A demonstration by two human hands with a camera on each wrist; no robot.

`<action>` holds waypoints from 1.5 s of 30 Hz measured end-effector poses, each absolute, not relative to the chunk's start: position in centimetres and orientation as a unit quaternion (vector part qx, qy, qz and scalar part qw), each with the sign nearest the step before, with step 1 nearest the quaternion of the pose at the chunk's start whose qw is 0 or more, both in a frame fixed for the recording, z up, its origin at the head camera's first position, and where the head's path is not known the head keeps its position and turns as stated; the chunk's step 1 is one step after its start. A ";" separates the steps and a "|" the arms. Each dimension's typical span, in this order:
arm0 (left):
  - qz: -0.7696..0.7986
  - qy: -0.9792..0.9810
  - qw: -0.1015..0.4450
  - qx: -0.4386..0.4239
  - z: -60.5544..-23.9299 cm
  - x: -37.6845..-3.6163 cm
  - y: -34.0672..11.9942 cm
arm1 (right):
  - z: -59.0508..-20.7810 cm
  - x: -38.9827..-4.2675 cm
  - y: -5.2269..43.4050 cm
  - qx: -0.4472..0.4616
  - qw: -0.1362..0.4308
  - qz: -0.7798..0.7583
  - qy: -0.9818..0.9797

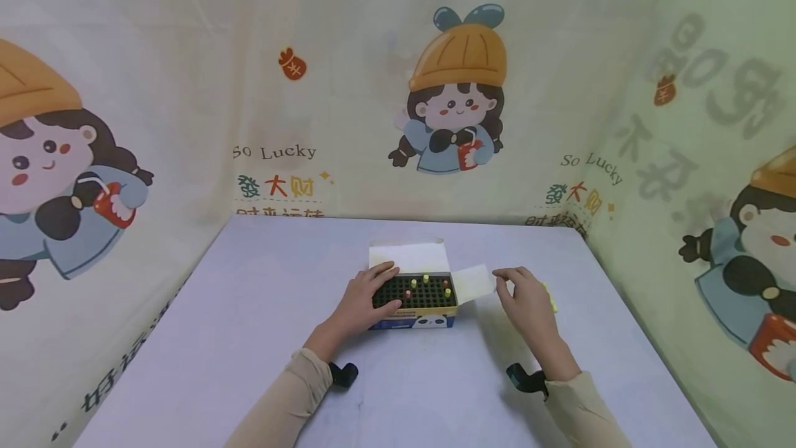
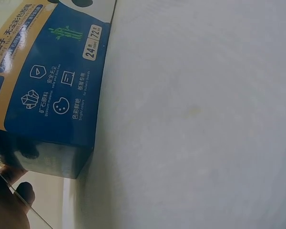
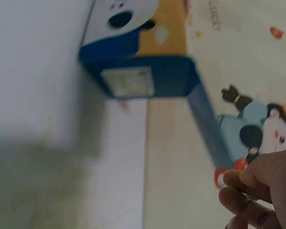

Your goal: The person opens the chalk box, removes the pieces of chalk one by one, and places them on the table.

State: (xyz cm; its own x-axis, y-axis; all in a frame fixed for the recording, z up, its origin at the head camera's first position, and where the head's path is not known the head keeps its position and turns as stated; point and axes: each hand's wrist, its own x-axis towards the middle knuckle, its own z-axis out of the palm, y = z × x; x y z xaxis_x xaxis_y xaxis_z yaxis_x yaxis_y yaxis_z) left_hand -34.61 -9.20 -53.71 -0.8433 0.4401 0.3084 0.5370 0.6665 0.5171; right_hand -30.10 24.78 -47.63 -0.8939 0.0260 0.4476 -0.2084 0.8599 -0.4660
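An open chalk box (image 1: pixel 410 322), blue and yellow with a panda face, stands mid-table. Inside is a black holder (image 1: pixel 429 299) with rows of holes; several yellow and red chalk pieces (image 1: pixel 448 292) stand in it. My left hand (image 1: pixel 357 306) grips the left end, its fingers and thumb over the holder's left part. At the box's right, my right hand (image 1: pixel 527 303) pinches the outer end of the white-lined side flap (image 1: pixel 472 284), which sticks outward. The right wrist view shows this flap (image 3: pixel 209 126) from its blue side, reaching the fingertips. The back lid (image 1: pixel 410 256) stands raised.
Something bright yellow (image 1: pixel 550 298) lies just beyond my right hand, mostly hidden by it. The white table (image 1: pixel 261 296) meets a printed cloth backdrop (image 1: pixel 348 109) at the back and both sides.
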 end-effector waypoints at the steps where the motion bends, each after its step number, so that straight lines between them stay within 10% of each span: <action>1: -0.307 -0.909 0.078 -0.269 -53.7 -34.6 -9.2 | -47.2 -30.2 24.2 0.054 0.225 0.261 -0.937; 24: -0.250 -0.924 -0.005 -0.290 -51.7 -35.1 -10.2 | -47.5 -31.0 16.8 0.153 0.127 0.170 -0.965; 45: -0.124 -0.955 0.052 -0.263 -51.1 -35.0 -7.8 | -47.8 -31.9 17.5 0.147 0.120 0.165 -0.968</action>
State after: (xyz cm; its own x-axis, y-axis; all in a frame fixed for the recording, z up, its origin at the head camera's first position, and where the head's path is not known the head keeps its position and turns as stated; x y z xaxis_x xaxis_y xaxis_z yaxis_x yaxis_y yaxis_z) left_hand -34.98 -7.77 -51.14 -0.8560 0.4897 0.1656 0.5158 0.8305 0.2101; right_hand -31.91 17.47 -47.85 -0.9281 -0.2440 0.2814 -0.3236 0.9024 -0.2847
